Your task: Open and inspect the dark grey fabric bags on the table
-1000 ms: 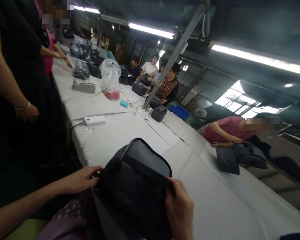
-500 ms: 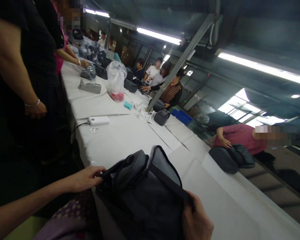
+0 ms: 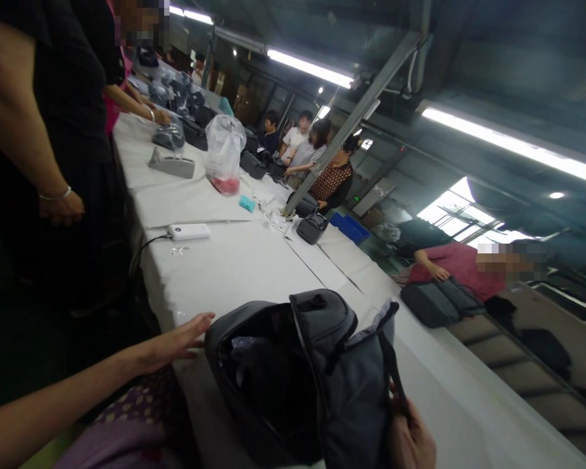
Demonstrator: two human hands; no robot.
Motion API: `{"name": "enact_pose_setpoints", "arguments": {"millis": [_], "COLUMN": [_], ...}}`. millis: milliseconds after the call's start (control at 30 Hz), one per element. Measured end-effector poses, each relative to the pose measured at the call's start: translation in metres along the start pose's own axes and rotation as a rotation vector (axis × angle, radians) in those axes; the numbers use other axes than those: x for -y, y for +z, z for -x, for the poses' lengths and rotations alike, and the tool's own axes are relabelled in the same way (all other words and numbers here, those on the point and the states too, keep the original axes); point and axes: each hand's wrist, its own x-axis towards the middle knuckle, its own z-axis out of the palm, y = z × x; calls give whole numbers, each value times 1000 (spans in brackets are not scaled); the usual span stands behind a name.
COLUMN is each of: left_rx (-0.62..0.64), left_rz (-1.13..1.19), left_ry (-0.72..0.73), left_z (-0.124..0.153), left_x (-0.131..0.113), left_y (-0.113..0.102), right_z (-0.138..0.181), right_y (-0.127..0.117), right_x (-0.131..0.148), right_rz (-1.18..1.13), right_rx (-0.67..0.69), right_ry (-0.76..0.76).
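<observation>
A dark grey bag (image 3: 322, 378) stands unzipped on the near end of the long white table (image 3: 234, 267), its mouth gaping toward me with something pale inside. My left hand (image 3: 176, 342) is open, fingers stretched flat, just left of the bag's rim and not gripping it. At the lower right, my right hand (image 3: 410, 440) is closed around the bag's black strap, and the bag partly hides it.
A white power bank (image 3: 189, 231) with a cable lies further up the table. Beyond it are a plastic bag (image 3: 223, 153), a small dark bag (image 3: 312, 227) and more bags. A person in black stands at the left. Other people work along the right side.
My left hand has let go of the bag's edge and opened flat. The bag has swung open and turned, its flap now falling to the right. My right hand slid lower.
</observation>
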Motion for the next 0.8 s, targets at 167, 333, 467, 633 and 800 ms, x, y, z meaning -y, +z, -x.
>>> {"name": "enact_pose_setpoints", "arguments": {"millis": [167,333,467,633,800], "left_rx": [282,321,174,109,108], "left_rz": [332,432,464,488,479], "left_ry": [-37,67,61,35,37], "left_z": [-24,-31,-44,-57,-52], "left_x": [35,48,57,63,63], "left_y": [32,60,68,68,66], "right_z": [-13,-10,-1,2,0], "right_y": [-3,-7,-7,-3,1], "right_x": [-6,-15,-11,-9,-20], "right_rz": [-61,-174,-304,-315,-460], "right_rx": [19,166,335,407,494], "right_ry": [44,162,392,402,337]}}
